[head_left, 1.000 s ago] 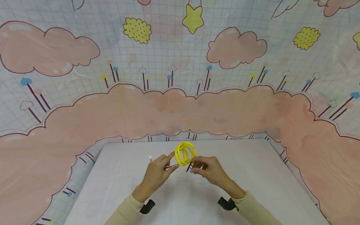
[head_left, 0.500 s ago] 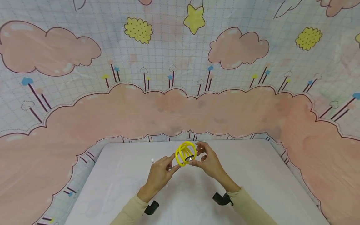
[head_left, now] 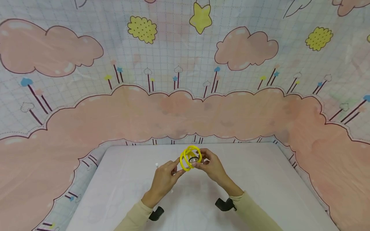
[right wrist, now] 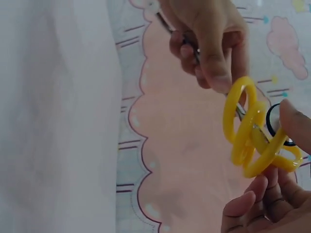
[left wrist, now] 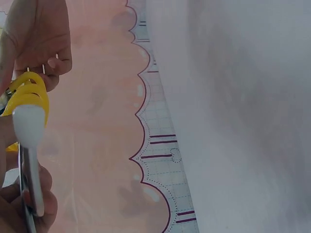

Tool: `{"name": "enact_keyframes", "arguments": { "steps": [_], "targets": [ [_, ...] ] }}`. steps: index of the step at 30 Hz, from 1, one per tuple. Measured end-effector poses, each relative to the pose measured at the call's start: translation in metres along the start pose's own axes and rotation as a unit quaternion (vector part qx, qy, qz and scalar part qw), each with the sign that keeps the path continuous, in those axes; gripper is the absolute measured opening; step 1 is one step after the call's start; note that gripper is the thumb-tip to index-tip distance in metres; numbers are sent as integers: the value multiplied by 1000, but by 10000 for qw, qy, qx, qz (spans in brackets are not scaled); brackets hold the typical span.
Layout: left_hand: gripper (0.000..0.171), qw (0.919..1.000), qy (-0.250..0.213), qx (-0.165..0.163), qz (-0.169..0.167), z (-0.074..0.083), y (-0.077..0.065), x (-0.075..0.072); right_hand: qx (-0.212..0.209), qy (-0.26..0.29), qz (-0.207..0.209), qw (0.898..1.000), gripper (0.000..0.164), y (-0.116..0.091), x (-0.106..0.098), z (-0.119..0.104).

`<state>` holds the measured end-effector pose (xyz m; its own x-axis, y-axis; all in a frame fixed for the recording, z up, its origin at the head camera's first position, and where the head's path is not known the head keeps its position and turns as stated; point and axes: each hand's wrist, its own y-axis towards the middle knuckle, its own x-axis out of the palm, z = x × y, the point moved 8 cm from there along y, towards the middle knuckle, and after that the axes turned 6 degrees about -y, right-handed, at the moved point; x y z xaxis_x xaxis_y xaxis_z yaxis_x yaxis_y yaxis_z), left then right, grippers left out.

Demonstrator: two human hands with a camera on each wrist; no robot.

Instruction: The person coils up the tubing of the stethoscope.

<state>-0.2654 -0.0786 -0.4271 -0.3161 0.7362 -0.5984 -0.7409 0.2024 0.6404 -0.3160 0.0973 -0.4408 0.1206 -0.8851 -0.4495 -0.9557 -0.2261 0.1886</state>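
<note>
A shiny yellow coil [head_left: 183, 159] is held up over the table between both hands. My left hand [head_left: 162, 178] pinches a thin metal rod [right wrist: 164, 22] that runs into the coil; its white end [left wrist: 28, 125] sticks out past the hand. With the index finger it also reaches the coil's left side. The thumb of my right hand [head_left: 214, 167] presses on a silver piece with a black ring [head_left: 194, 159], set against the coil's right end. In the right wrist view, that hand's other fingers [right wrist: 257, 194] curl under the coil. The rod's far end is hidden among the loops.
Below the hands lies a white table [head_left: 260, 192]. A printed cloth [head_left: 231, 112] with clouds and stars stands behind and around it. Black wrist mounts [head_left: 156, 214] sit under both forearms.
My right hand has brought the silver piece with the black ring up from below the coil to its right end, turning it on the way. The left hand has shifted slightly right.
</note>
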Motion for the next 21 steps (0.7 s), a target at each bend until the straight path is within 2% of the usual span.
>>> {"name": "enact_keyframes", "arguments": {
  "steps": [3,9,15,19,21],
  "targets": [
    [52,9999,63,107,9,3,-1,0,145,140,-46,9998,49,0,1,2],
    [53,9995,222,194,56,7,-2,2,192,480,136,9986,33,1,-2,-2],
    [53,9986,344,385,143,8,-5,4,462,751,154,9960,30,2,-2,1],
    [53,9987,393,314,125,4,-7,7,-2,-8,392,9992,27,0,-2,-3],
    [53,9987,414,270,103,2,-8,8,-373,-539,617,9959,27,-3,-3,-8]
  ]
}}
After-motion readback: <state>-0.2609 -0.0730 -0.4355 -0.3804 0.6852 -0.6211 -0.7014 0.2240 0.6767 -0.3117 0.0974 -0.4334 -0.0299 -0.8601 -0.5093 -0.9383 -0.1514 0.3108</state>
